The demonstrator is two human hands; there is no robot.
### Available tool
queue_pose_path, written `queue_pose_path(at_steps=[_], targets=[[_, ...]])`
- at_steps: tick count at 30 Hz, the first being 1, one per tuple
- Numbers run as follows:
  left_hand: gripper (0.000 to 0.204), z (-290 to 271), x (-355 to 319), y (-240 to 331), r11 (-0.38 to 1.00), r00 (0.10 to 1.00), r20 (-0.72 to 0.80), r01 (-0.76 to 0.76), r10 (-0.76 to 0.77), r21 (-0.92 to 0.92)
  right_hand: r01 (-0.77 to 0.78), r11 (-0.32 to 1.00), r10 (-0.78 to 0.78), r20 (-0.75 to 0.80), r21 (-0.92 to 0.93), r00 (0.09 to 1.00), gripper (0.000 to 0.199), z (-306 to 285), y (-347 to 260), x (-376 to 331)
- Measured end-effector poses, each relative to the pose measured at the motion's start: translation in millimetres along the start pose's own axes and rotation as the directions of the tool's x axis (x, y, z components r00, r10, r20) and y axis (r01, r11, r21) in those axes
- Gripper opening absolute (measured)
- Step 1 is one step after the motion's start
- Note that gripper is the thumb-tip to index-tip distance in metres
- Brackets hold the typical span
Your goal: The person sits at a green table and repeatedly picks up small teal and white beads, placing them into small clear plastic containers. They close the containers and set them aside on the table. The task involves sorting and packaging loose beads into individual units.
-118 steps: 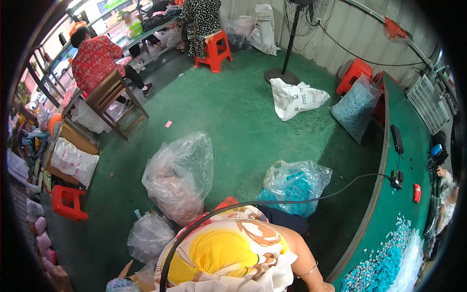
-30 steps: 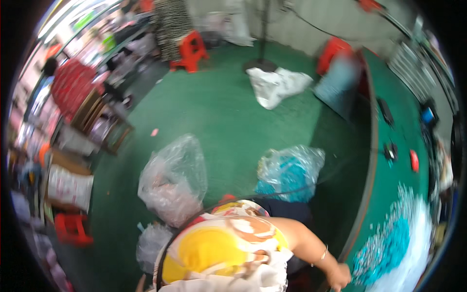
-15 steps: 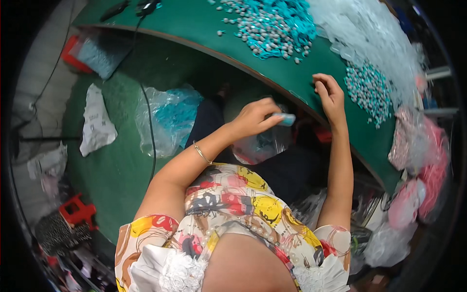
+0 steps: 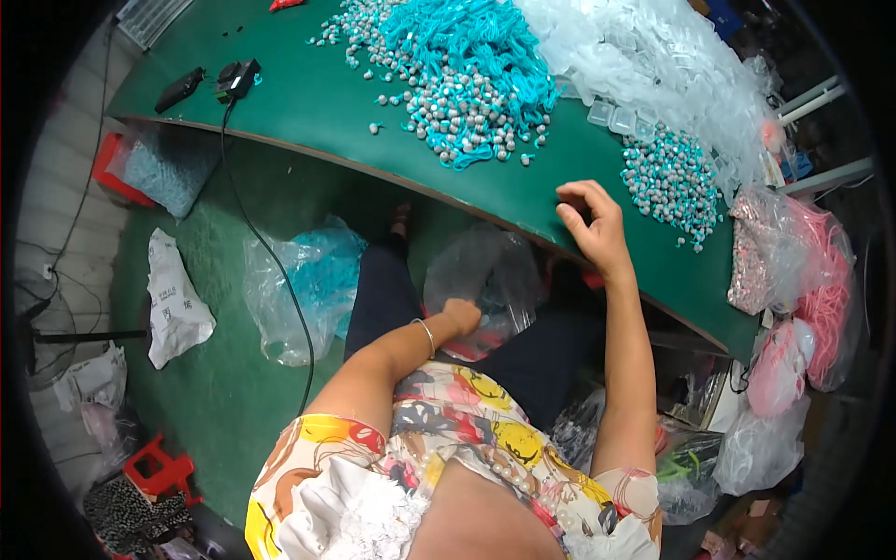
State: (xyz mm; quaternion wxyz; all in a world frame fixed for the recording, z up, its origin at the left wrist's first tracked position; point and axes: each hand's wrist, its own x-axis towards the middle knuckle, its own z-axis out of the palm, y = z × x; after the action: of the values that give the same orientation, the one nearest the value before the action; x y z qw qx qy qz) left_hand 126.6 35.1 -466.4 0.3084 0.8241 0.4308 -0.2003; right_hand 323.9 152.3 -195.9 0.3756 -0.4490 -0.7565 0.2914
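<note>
My left hand (image 4: 461, 315) reaches down into a clear plastic bag (image 4: 485, 280) that rests in my lap below the table edge; its fingers are hidden inside the bag. My right hand (image 4: 595, 229) lies on the green table (image 4: 308, 103) near its front edge, fingers curled, with nothing visible in it. Just beyond it sits a small heap of grey-and-turquoise beaded pieces (image 4: 667, 177). A bigger pile of turquoise cords with grey beads (image 4: 467, 65) lies farther back.
Clear small plastic pouches (image 4: 644, 56) are heaped at the table's far right. Pink bags (image 4: 812, 280) hang at the right. On the floor stand a turquoise-filled bag (image 4: 303, 280), a white sack (image 4: 173, 303) and red stools (image 4: 154, 471). A black cable (image 4: 271, 261) runs off the table.
My view has swung from the room down to the table. My left hand, holding a turquoise piece at the table edge half a second ago, has dropped into the clear bag.
</note>
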Motion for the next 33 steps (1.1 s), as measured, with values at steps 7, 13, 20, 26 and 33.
queue_pose_path(at_steps=[7,13,20,26,33], targets=[[0.026,-76,-44,12,0.921,0.878,-0.413,-0.341,0.241,-0.187,0.052,0.998,-0.050,-0.052,0.037,0.997,0.016,5,-4,4],[0.016,-192,-118,19,0.816,0.561,-0.793,-0.558,0.237,-0.152,0.059,0.824,-0.277,-0.309,-0.564,0.910,0.016,-23,33,58],[0.010,-247,-156,-16,0.896,0.167,-0.986,-0.441,0.019,-0.057,-0.087,0.314,-0.331,-0.195,-0.945,0.923,0.020,-49,99,117],[0.016,-257,-144,-37,0.973,0.099,-0.991,-0.203,-0.094,-0.112,0.089,0.480,-0.457,-0.163,-0.873,0.874,0.020,-45,61,97],[0.019,-275,-114,-14,0.996,0.057,-0.998,-0.090,0.022,0.017,-0.107,0.956,-0.021,-0.430,-0.272,0.902,0.025,-21,27,22]])
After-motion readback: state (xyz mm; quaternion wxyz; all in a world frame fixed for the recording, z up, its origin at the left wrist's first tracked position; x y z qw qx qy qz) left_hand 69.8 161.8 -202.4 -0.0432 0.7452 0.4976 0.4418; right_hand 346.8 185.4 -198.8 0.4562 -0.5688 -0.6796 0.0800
